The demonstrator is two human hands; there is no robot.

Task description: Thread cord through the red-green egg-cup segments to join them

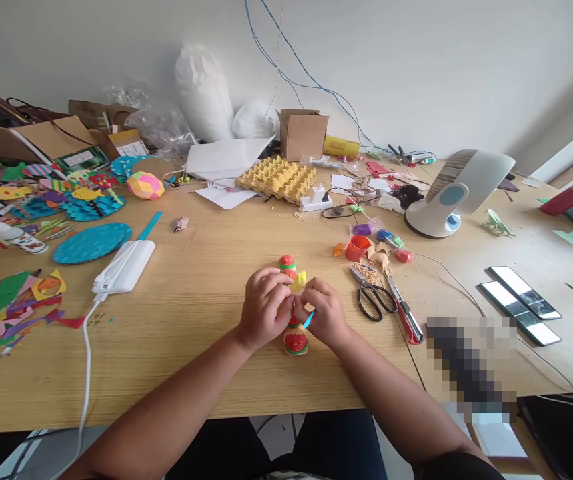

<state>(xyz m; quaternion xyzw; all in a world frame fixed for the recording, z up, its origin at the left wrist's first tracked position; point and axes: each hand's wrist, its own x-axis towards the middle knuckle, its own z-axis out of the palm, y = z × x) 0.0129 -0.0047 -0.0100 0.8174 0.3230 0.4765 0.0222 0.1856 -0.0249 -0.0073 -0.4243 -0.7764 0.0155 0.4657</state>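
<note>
A row of small figures with round red faces and green bands runs away from me along the table. The nearest red-faced figure [297,343] and the farthest red-faced figure [287,263] show plainly; those between are partly hidden by my hands. My left hand [267,305] is closed, its fingertips pinched together over the middle of the row, and what they grip is hidden. My right hand [324,312] meets it there, fingers closed, with a small blue piece [309,319] poking out from them. A crumpled yellow bit [300,279] is just beyond my fingertips.
Right of my hands lie black scissors [376,293], a box cutter [406,311] and a red-orange ring-shaped container [357,247]. A white power bank [125,267] with its cable and paper scraps [11,303] lie left. A yellow egg tray [281,179] and white fan [456,193] stand behind.
</note>
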